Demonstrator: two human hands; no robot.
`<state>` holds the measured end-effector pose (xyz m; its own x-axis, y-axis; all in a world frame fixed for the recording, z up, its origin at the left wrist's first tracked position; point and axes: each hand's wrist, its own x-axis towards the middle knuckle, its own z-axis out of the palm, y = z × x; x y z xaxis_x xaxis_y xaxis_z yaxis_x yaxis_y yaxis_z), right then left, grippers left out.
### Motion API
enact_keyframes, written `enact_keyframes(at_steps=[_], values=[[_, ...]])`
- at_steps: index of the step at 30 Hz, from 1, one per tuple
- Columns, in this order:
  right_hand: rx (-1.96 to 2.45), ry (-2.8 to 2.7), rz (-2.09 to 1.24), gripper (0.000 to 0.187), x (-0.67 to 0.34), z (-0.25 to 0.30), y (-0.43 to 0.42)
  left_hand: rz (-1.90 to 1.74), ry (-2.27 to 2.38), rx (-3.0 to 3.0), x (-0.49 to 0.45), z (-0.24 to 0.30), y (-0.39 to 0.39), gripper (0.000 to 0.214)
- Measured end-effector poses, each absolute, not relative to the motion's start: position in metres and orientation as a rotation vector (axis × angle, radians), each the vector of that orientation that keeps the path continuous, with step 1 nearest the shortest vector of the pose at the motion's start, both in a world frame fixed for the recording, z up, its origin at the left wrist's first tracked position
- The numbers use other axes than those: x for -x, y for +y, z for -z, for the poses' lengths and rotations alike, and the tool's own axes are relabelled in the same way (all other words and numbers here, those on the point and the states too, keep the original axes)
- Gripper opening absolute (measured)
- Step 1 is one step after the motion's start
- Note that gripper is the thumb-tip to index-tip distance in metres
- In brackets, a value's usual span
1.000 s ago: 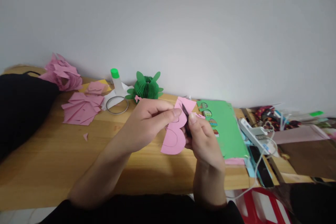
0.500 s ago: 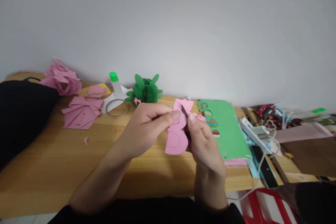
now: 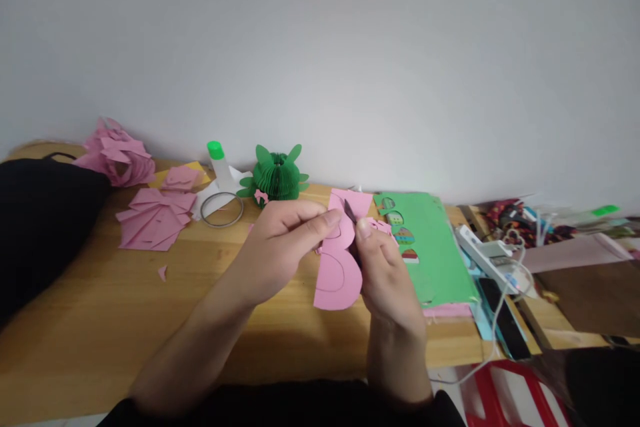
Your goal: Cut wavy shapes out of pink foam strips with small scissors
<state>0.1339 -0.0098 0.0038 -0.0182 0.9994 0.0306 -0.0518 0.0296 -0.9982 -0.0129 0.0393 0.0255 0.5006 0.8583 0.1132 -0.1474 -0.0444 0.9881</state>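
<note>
A strip of pink paper with a scalloped right edge and curved pencil lines hangs above the table in front of me. My left hand pinches its left edge between thumb and forefinger. My right hand is closed around small scissors, whose handles are hidden in the fingers. The dark scissor blades lie across the upper part of the paper, at the notch above the upper scallop. Behind my right hand, some pink paper scraps are partly visible.
Behind my left hand stands a green paper honeycomb figure. Left of it are a glue stick, a ring of tape and folded pink paper. To the right lie a green sheet, a power strip and a phone.
The pink paper's lower end has swung slightly down and shows more of its scalloped edge. The scissors remain at the upper part, and both hands have shifted only a little.
</note>
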Motion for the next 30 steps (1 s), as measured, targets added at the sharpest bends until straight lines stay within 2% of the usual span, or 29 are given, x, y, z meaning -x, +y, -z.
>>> enact_keyframes(at_steps=[14, 30], values=[[1.164, -1.142, -1.293, 0.048, -0.1330, -0.0030, -0.0105, -0.902, 0.632, -1.421, 0.0110, -0.0247, 0.0406, 0.040], [1.150, -1.147, -1.107, 0.047, -0.1325, -0.0112, -0.0089, -0.950, 0.606, -1.618, 0.0104, -0.0279, 0.0408, 0.042]])
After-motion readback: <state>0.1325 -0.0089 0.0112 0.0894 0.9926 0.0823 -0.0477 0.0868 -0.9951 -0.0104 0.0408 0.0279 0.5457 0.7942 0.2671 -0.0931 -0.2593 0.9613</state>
